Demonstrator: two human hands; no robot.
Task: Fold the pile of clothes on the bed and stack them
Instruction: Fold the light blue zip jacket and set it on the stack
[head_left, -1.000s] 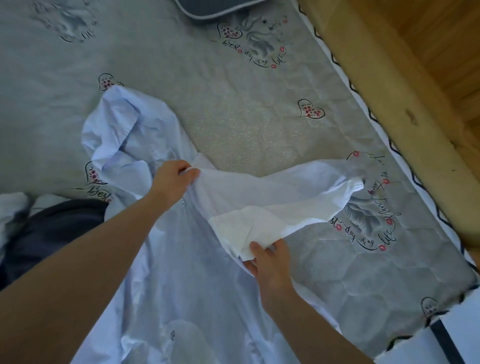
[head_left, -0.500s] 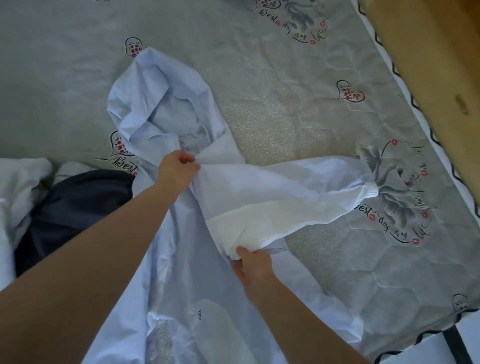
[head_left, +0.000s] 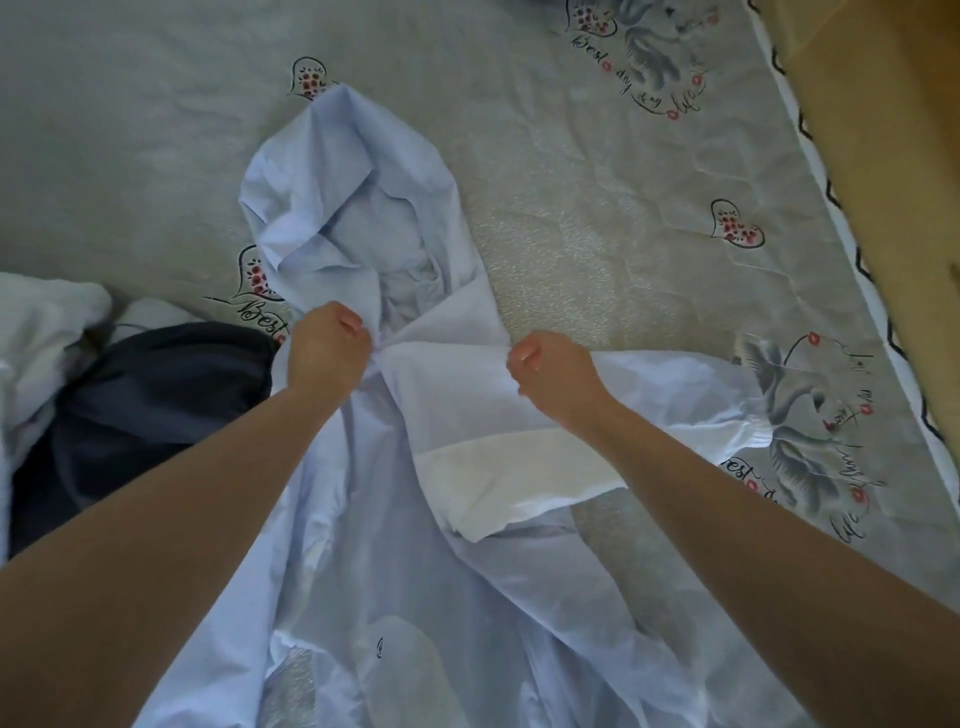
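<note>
At the far left edge lies a crumpled white cloth (head_left: 36, 322), and just beside it a dark garment (head_left: 150, 384) bunched on the bed (head_left: 597, 234). Both sit near the left forearm, apart from the piece being handled.

The left hand (head_left: 327, 351) is curled tight, pinching a gather of the pale blue hoodie (head_left: 363, 545) where the hood (head_left: 332, 197) meets the body. The hood lies rumpled and open on the bed beyond that hand, its tip reaching a printed heart. The body of the hoodie runs from the hand toward the near edge of the view, under both forearms, creased and not yet folded.

Between the two hands the fabric is drawn taut in a short fan of pleats. The right hand (head_left: 553, 371) is also closed on the hoodie, gripping it at the shoulder where the sleeve (head_left: 675, 395) starts. The sleeve stretches out to the right across the bed, its elastic cuff resting on a printed swan design. A paler panel of fabric lies folded under the right wrist.

At the far right, the bed's zigzag-trimmed edge meets a wooden frame (head_left: 883, 130).
</note>
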